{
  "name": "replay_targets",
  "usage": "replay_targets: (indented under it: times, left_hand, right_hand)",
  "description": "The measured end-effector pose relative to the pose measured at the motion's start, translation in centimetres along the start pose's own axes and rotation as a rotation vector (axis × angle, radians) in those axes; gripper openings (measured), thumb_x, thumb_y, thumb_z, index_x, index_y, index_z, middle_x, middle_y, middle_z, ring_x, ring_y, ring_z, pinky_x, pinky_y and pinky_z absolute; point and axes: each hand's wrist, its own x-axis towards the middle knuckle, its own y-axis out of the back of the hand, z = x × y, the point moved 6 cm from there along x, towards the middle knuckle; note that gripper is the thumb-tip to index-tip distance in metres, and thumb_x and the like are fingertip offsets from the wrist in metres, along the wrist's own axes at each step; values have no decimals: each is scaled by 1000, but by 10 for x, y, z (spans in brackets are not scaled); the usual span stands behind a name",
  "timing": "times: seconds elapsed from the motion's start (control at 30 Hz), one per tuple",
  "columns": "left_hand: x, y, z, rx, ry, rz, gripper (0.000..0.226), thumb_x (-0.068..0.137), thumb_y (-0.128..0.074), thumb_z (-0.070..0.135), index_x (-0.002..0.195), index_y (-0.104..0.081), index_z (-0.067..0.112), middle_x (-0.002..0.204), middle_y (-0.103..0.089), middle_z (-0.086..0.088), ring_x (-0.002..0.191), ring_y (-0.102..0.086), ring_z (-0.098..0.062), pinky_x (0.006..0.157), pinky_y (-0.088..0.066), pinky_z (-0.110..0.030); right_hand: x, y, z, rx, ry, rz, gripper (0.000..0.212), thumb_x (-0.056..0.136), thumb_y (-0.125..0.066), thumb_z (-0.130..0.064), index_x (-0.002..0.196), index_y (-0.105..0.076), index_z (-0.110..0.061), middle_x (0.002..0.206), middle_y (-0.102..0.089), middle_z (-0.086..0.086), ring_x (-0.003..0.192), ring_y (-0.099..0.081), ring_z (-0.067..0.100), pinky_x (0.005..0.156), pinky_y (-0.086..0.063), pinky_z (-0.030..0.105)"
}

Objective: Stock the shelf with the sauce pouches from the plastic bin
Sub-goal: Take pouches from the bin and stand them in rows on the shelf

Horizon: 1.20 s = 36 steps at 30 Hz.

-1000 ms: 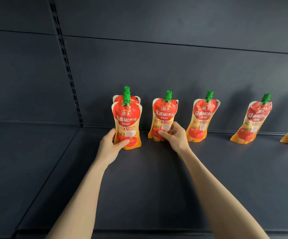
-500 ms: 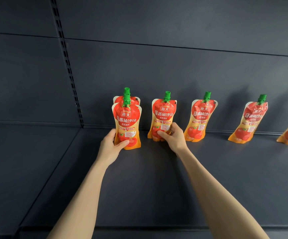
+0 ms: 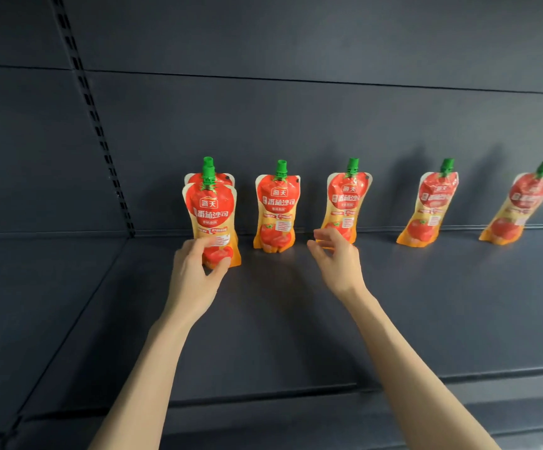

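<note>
1. A row of red-and-yellow sauce pouches with green caps stands at the back of the dark shelf (image 3: 263, 326), against the back panel (image 3: 296, 125).
2. The left hand (image 3: 195, 274) grips the bottom of the front pouch (image 3: 211, 216), with the thumb across its front and the fingers round its left edge. The hand is blurred.
3. This pouch stands upright on the shelf, just in front of a rear pouch (image 3: 195, 180), which shows only its shoulders and cap.
4. The right hand (image 3: 338, 261) holds nothing, its fingers loosely spread. It hangs between the second pouch (image 3: 276, 206) and the third pouch (image 3: 346, 199) and covers the third's lower left corner. Whether it touches that pouch cannot be told.
5. The second pouch stands nearly upright.
6. The third, fourth (image 3: 432, 206) and fifth (image 3: 520, 206) pouches tilt to the right. They are spaced apart and lean on the panel.
7. A slotted upright (image 3: 94, 125) runs up the panel to the left of the pouches.
</note>
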Motion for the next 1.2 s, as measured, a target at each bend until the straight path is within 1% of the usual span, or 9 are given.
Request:
replay_targets:
  times: [0.17, 0.27, 0.47, 0.57, 0.7, 0.8, 0.93, 1.03, 1.2]
  left_hand:
    - [-22, -35, 68, -65, -127, -115, 33, 88, -62, 20, 120, -55, 17, 119, -57, 5, 109, -50, -9, 88, -40, -25]
    - [-41, -62, 104, -116, -191, -166, 29, 88, -62, 19, 117, -58, 17, 114, -62, 5, 108, -53, -7, 87, -36, -13]
    - [-112, -144, 170, -228, -213, -288, 25, 88, -63, 18, 113, -61, 20, 105, -66, 12, 102, -57, 3, 89, -38, -6]
    - [-162, -199, 207, -295, -228, -421, 23, 88, -62, 16, 111, -61, 21, 102, -65, 15, 100, -57, 8, 87, -37, -3]
    - [-229, -277, 250, -341, -238, -619, 22, 89, -61, 17, 110, -60, 23, 103, -65, 13, 100, -57, 5, 88, -39, -5]
    - [-279, -333, 275, -357, -235, -760, 22, 88, -61, 19, 109, -61, 26, 102, -65, 13, 100, -58, 3, 84, -40, -3]
    - [-341, -397, 296, -387, -197, -932, 19, 87, -63, 13, 102, -63, 24, 97, -68, 8, 92, -60, 3, 79, -41, -6]
    - [-380, -445, 301, -362, -160, -1095, 18, 88, -62, 16, 105, -63, 23, 98, -68, 10, 92, -61, 1, 81, -45, -14]
    - [-425, -523, 310, -305, -143, -1289, 22, 89, -62, 19, 94, -58, 40, 95, -66, 16, 87, -59, 5, 75, -43, -7]
  right_hand:
    - [-31, 60, -1, 37, 23, 69, 16, 92, -59, -23, 107, -64, -19, 94, -66, -11, 91, -62, 3, 74, -43, 8]
    - [-57, 103, 9, 24, 11, 122, 13, 91, -60, -21, 104, -65, -21, 92, -65, -18, 90, -60, -1, 76, -41, 2]
    - [-124, 206, 59, -17, -76, 230, 13, 92, -59, -21, 103, -66, -19, 95, -68, -9, 91, -61, 5, 78, -43, 9]
    - [-166, 261, 93, -43, -133, 290, 12, 91, -60, -19, 101, -66, -20, 93, -69, -7, 87, -63, 8, 73, -42, 6]
    - [-227, 329, 145, -103, -239, 336, 13, 92, -59, -20, 103, -66, -22, 94, -69, -8, 87, -63, 5, 71, -43, 5]
    - [-274, 377, 183, -123, -349, 383, 15, 93, -57, -23, 105, -65, -19, 99, -70, -6, 91, -64, 6, 77, -47, 12]
    - [-333, 428, 222, -168, -487, 454, 16, 93, -58, -20, 105, -67, -15, 100, -70, -6, 89, -63, 3, 75, -44, 5]
    - [-367, 455, 252, -181, -601, 503, 15, 93, -57, -22, 105, -66, -19, 98, -68, -9, 89, -61, -1, 75, -44, 7]
    - [-405, 497, 304, -188, -765, 623, 11, 93, -58, -22, 98, -62, -30, 93, -64, -17, 88, -60, -2, 73, -44, 5]
